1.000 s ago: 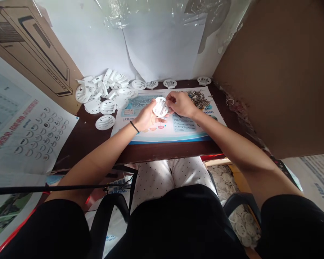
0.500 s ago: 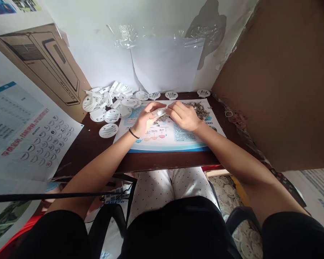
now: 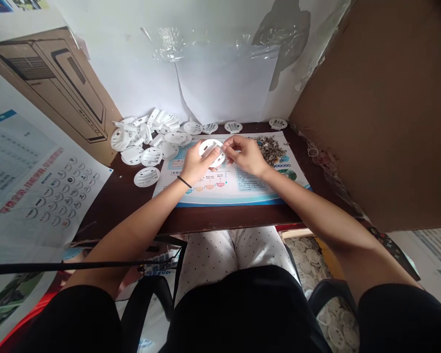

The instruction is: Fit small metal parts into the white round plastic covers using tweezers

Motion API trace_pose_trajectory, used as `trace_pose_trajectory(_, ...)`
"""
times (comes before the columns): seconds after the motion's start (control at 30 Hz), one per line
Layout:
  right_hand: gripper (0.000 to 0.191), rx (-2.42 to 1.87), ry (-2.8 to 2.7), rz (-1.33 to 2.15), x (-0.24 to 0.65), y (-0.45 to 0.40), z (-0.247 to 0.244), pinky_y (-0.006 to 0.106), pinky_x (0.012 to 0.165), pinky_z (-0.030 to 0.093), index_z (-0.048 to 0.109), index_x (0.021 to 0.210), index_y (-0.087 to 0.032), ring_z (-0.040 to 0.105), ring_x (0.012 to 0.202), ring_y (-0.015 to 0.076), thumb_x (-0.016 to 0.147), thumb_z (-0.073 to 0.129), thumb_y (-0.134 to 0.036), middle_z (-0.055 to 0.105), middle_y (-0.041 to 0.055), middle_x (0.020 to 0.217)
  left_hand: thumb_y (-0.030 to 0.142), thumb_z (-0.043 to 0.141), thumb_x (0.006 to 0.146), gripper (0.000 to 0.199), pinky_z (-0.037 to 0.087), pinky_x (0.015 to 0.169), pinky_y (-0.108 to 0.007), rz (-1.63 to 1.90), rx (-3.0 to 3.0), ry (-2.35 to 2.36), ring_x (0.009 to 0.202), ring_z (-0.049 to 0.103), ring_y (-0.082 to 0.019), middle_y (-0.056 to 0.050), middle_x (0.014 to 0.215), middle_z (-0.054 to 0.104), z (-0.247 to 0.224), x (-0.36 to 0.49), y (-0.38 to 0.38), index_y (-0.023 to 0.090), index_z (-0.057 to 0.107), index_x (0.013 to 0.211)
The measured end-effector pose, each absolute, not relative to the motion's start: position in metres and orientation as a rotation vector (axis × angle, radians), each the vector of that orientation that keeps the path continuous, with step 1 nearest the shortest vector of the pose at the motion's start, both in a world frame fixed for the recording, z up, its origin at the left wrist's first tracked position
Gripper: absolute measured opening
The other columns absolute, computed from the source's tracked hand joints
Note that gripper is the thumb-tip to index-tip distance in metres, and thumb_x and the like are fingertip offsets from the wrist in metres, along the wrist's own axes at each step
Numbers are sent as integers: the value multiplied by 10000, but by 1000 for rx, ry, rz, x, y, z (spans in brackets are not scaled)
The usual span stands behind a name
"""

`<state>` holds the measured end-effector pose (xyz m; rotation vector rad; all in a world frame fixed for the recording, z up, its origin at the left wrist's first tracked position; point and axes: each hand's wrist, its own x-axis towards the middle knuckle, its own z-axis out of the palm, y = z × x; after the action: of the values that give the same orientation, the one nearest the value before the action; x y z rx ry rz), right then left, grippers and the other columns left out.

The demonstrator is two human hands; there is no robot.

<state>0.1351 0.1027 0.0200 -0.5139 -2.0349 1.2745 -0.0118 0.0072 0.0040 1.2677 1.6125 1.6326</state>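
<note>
My left hand (image 3: 197, 164) grips a round white plastic piece (image 3: 210, 147) by its left side, thumb across its face. At the right edge of that piece, the fingers of my right hand (image 3: 245, 153) are pinched together; whatever they hold is too small to make out. Both hands are over a printed sheet (image 3: 238, 198) on the dark table. A heap of small metal parts (image 3: 271, 151) lies just beyond my right hand. More round white pieces (image 3: 147, 177) are piled at the left.
Several white pieces (image 3: 233, 127) lie along the back wall. A cardboard box (image 3: 59, 83) and a printed poster (image 3: 40, 186) stand at the left, a brown board (image 3: 382, 117) at the right. A ring (image 3: 312, 152) lies near the table's right side.
The white piece in my left hand has turned from nearly edge-on to show its round face. My right hand has shifted slightly, its fingers now at the right edge of the piece.
</note>
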Motion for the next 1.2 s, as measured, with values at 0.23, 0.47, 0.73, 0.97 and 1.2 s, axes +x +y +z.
trace_pose_trajectory(0.23,300,-636,-1761,1736,133,104,25,231,582,563,618,741,-184,583,614,79,802,819,-397,601,-23,677,369,690,787,283,491,460,-278,1567,988,1443,565,658,-164,-54,800,704,12,-7,7,172,608,973)
trace_pose_trajectory(0.47,234,-638,-1770,1721,135,111,23,233,587,572,629,739,-178,577,602,76,822,800,-315,600,-29,664,247,636,683,367,541,518,-315,1531,982,1351,668,683,-198,-64,867,708,13,-5,6,159,580,1035)
trace_pose_trajectory(0.73,221,-598,-2055,1399,136,120,17,257,578,526,595,818,-212,622,600,100,894,681,-401,646,-2,787,204,640,656,402,568,582,-314,1555,1050,1376,866,673,-216,-71,1030,639,8,-4,8,184,532,1043)
trace_pose_trajectory(0.97,237,-771,-2386,646,143,131,17,320,665,436,555,744,-208,549,667,158,958,541,-307,649,48,737,144,591,711,331,558,555,-315,1560,914,1478,772,715,-222,-74,990,647,6,-10,13,177,499,1028)
trace_pose_trajectory(1.2,263,-928,-2842,410,136,122,16,356,654,423,514,647,-209,600,680,228,868,655,-188,636,103,722,35,587,683,255,618,915,-427,1677,678,1229,921,693,-183,-49,920,628,16,-17,14,184,504,872)
